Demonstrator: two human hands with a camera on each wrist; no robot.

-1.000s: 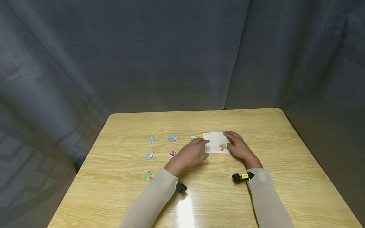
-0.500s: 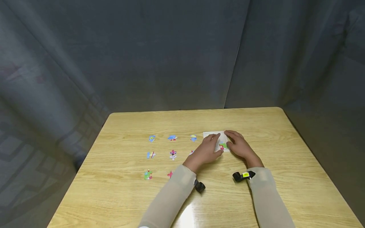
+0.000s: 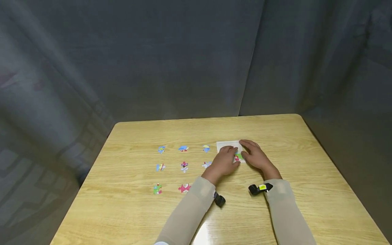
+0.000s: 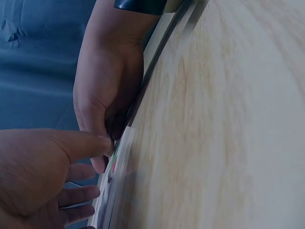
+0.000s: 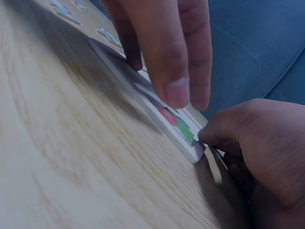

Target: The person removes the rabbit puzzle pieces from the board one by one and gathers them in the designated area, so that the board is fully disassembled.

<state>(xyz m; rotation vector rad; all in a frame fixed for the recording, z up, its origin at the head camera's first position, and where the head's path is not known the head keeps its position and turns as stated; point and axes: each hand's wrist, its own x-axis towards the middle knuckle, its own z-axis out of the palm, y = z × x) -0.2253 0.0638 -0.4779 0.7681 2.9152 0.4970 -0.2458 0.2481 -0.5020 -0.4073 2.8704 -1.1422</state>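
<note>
A white puzzle tray (image 3: 221, 145) lies flat on the table with a green and red puzzle piece (image 5: 180, 126) in its near right corner. Over the tray is my left hand (image 3: 225, 162), its fingers loosely extended and its thumb toward the near rim. Seen in the right wrist view, those left fingers (image 5: 177, 90) hover just over the piece, with nothing between them. My right hand (image 3: 258, 158) rests along the tray's right side, fingers spread toward the far corner. Its thumb (image 5: 207, 135) touches the rim close beside the piece.
Loose puzzle pieces lie in rows left of the tray, among them a pink face piece (image 3: 184, 166), a red one (image 3: 184, 188), a green one (image 3: 157, 189) and a yellow-blue one (image 3: 206, 148). A dark curtain (image 3: 183, 61) hangs behind the table (image 3: 137, 214).
My left hand has moved right, from the tray's left edge to over the tray near the corner piece, uncovering loose pieces. My right hand has stayed at the tray's right side.
</note>
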